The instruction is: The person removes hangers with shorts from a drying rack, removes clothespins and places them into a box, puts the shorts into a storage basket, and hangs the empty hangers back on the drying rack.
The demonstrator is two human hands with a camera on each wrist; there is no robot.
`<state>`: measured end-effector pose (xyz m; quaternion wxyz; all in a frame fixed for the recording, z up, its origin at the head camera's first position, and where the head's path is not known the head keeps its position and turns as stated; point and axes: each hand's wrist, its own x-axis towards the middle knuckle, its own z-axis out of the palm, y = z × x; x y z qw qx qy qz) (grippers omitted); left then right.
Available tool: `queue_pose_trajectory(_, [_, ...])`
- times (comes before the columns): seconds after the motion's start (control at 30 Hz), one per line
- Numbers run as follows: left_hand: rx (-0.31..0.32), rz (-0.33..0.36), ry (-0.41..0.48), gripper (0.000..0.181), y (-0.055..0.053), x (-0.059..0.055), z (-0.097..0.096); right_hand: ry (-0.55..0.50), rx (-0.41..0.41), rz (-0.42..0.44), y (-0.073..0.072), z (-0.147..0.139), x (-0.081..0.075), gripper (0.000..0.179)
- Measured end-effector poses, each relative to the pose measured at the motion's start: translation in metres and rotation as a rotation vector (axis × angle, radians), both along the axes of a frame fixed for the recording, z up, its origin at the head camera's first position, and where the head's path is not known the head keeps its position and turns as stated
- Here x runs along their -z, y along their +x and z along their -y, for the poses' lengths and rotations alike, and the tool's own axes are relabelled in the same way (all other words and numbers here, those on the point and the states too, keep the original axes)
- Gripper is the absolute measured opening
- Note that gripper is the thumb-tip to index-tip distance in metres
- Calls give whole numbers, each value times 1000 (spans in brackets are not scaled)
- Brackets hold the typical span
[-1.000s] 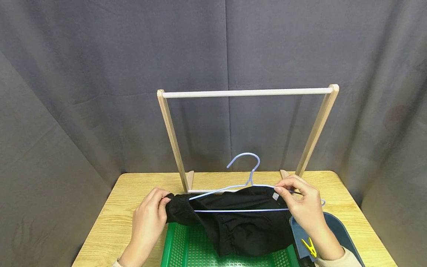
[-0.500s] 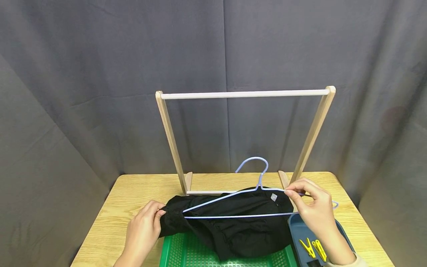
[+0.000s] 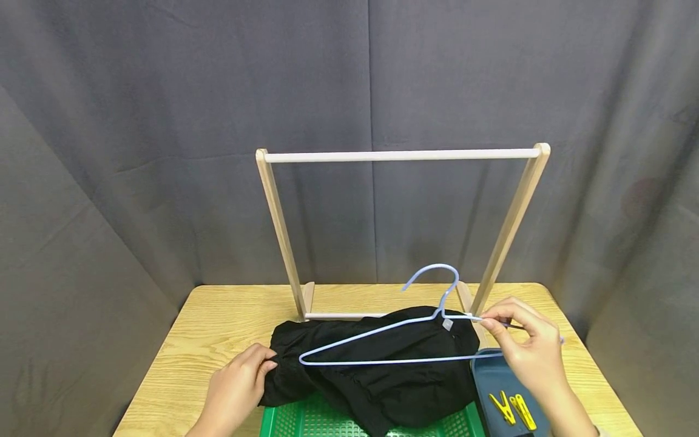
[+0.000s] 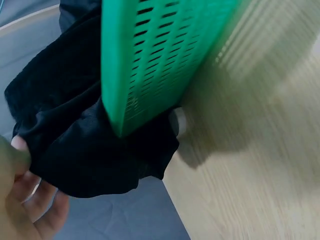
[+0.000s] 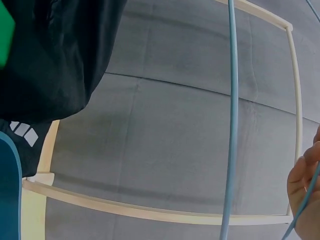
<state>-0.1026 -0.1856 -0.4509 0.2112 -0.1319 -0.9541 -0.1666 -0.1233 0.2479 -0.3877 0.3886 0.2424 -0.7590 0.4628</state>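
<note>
A light blue clothes hanger [image 3: 363, 333] lies tilted across the front of a black garment [image 3: 404, 391], its hook up and its left corner in plain sight over the cloth. My right hand [image 3: 530, 349] pinches the hanger's right shoulder between thumb and fingers. The garment's left end is pinched by my left hand [image 3: 237, 382]; the left wrist view shows the same hand [image 4: 30, 200] at the edge of the dark cloth. A small pale mark is on the garment near the hanger's neck. The hanger's right end is partly behind my right hand.
Under the garment stands a green perforated basket [image 3: 281, 419]. A dark blue tray [image 3: 486, 379] with yellow clothespins [image 3: 523, 413] is to its right. Behind them, a wooden rack [image 3: 401, 156] with a white top rail stands on the wooden table [image 3: 180, 358], before grey curtains.
The hanger has moved right and slightly down with my right hand. Its left end, formerly tucked into the garment, now shows outside it. My left hand has lowered slightly with the cloth.
</note>
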Motion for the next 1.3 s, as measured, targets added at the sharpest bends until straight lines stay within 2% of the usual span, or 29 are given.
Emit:
queue_pose_trajectory(0.2, [83,174,-43,9,6,6,-3,10,7,4,1,0,4,11])
queue_pose_trajectory(0.27, [141,207,-63,8,8,7,-3,12,8,8,2,1,4,13])
queue_pose_trajectory(0.43, [337,294,-86,6,8,11,2,6,-15,3,1,2,5,10])
queue_pose_trajectory(0.5, [387,345,-76,8,8,12,4,5,-22,-1,0,3,6,13])
queue_pose_trajectory(0.6, [428,420,-51,9,8,14,5,6,-27,0,1,5,4,15])
queue_pose_trajectory(0.7, [443,461,-39,11,8,14,6,9,-28,5,5,11,-3,10])
queue_pose_trajectory(0.8, [448,469,-34,12,9,14,6,10,-31,6,9,17,-12,11])
queue_pose_trajectory(0.97, [455,467,7,7,11,14,6,8,-31,7,5,15,-6,11])
queue_pose_trajectory(1.03, [442,438,13,5,13,14,6,13,-20,11,2,12,0,11])
queue_pose_trajectory(1.13, [400,377,11,5,15,14,5,26,7,21,-1,9,5,22])
queue_pose_trajectory(1.2, [371,334,5,6,17,14,5,33,26,30,-2,9,5,29])
queue_pose_trajectory(1.3, [351,310,6,6,18,14,5,33,40,30,-4,10,2,31])
